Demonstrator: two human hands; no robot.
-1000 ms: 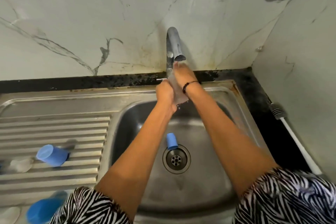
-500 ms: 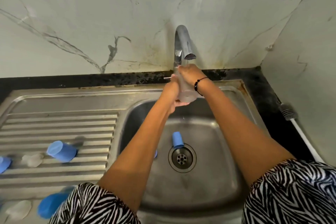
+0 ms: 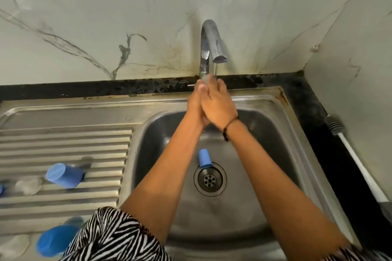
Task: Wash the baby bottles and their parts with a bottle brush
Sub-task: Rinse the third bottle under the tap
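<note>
My left hand (image 3: 196, 101) and my right hand (image 3: 219, 105) are pressed together under the tap (image 3: 212, 44), wrapped round a clear baby bottle (image 3: 205, 78). Only the bottle's top end shows above my fingers. A thin trickle of water falls from the spout onto my hands. A small blue cap (image 3: 204, 157) lies in the sink (image 3: 275, 154) beside the drain. The bottle brush (image 3: 337, 126), with a grey head and white handle, lies on the dark counter at the right.
On the ribbed drainboard (image 3: 63, 140) lie a blue cap (image 3: 63, 175) and a clear teat (image 3: 27, 185). Another blue cap (image 3: 55, 239) and a clear teat (image 3: 12, 246) sit at the bottom left. Marble walls close in the back and right.
My hands have closed over the bottle, which showed between them before. The camera view has shifted slightly.
</note>
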